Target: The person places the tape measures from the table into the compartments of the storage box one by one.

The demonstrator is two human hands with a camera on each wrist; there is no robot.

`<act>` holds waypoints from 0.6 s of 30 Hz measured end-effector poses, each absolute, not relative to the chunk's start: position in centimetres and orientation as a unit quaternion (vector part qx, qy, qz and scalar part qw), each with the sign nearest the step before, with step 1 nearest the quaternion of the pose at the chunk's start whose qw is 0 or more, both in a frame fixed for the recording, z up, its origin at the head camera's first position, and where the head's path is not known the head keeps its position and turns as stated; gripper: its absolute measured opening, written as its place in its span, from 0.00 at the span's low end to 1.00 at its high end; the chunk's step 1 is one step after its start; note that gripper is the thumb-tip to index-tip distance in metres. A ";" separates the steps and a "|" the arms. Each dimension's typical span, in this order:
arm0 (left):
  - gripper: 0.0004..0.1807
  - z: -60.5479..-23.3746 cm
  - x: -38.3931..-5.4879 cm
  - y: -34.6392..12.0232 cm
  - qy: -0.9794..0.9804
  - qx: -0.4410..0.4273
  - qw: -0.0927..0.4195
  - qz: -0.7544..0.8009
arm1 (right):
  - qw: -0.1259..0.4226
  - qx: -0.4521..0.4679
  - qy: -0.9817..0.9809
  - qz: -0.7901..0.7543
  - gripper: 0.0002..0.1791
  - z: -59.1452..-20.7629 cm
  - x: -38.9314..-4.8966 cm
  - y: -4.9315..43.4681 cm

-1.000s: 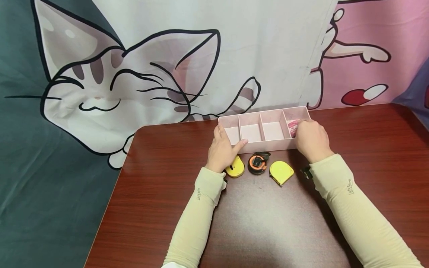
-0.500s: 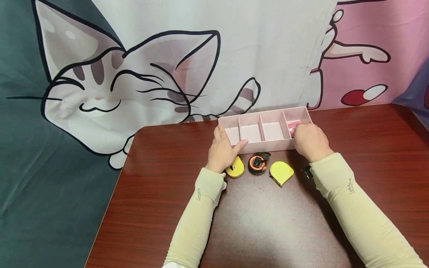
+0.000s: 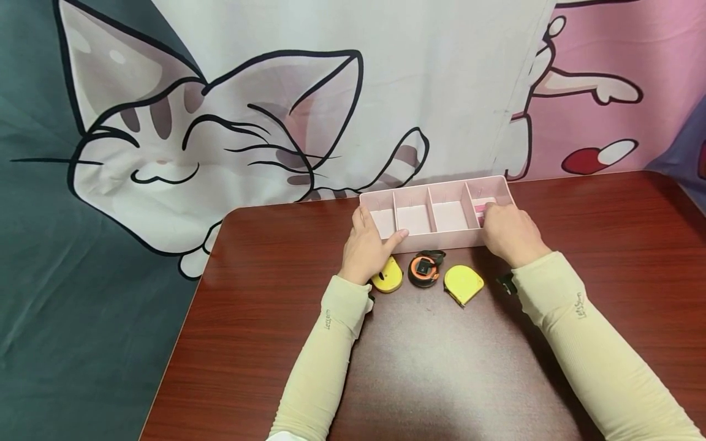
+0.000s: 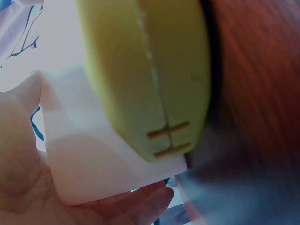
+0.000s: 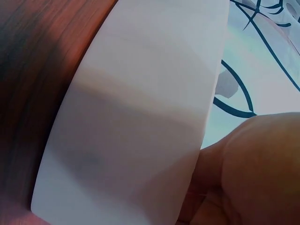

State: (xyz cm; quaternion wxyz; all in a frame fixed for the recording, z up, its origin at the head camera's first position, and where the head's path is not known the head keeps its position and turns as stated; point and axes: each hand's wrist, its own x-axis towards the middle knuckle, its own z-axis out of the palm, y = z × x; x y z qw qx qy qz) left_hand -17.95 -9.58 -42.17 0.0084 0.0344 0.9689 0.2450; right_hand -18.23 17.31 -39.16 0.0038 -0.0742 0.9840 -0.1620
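Observation:
In the head view, a pale pink divided box stands along the table's back edge. My left hand grips its left end, thumb over the front rim and fingers along the side. My right hand reaches over the front rim into the rightmost compartment. There its hidden fingers meet a pink and white printed item, mostly covered by the hand; I cannot tell whether they grip it. Three tape measures lie before the box: a yellow one beside my left wrist, an orange and black one, and a yellow-green one.
The box's other three compartments show bare floors. A reddish-brown wooden table bears everything. Right behind the box hangs a curtain printed with cartoon cats.
My right hand has shifted slightly left and down within the right compartment. The pink printed item has turned, showing less of its printed face. The left hand, box and tape measures stay put.

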 end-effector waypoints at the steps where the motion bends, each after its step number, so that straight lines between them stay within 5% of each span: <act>1: 0.62 -42.2 -17.9 -9.6 0.969 0.034 0.009 0.244 | 0.003 -0.077 0.984 -0.161 0.09 -39.2 -18.3 17.3; 18: 0.63 -42.4 -18.0 -9.6 0.970 0.037 -0.003 0.241 | -0.084 -0.100 0.974 -0.183 0.15 -39.2 -17.5 17.2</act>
